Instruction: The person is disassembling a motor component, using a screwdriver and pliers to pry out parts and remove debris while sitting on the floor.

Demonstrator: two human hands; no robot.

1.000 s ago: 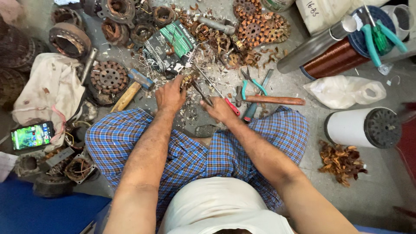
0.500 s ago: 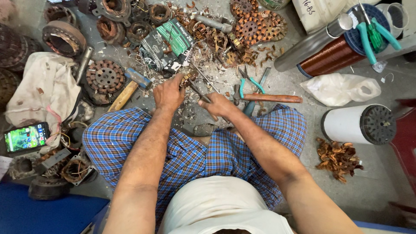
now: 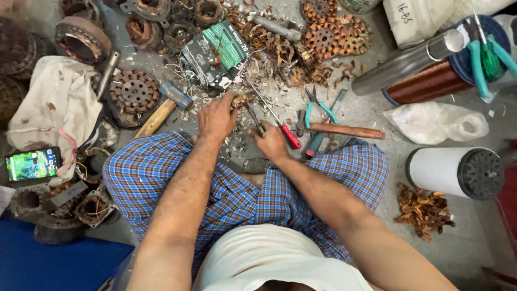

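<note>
Down between the knees, on the grey concrete floor, the left hand clamps a small brownish wound part; its fingers curl tight over it, so most of it is hidden. The right hand is closed round a thin dark metal tool whose tip points into that part. Judging by the pale shavings and wire scraps spread just beyond the hands, a good deal of stripping looks done on this piece, but it sits in the grip with the tool at it, so the work on it seems unfinished.

A red-handled screwdriver lies touching the right hand, and beside it teal-handled pliers and a brown wooden-handled tool. To the left lie a wooden-handled hammer with a blue head and a round slotted rusty metal core; similar cores with copper windings wait farther out, apparently not yet handled. A heap of brown copper scraps sits near a white cylinder with a dark slotted end. A lit phone rests by a dirty white cloth. Loose tools crowd the right hand's side closely.
</note>
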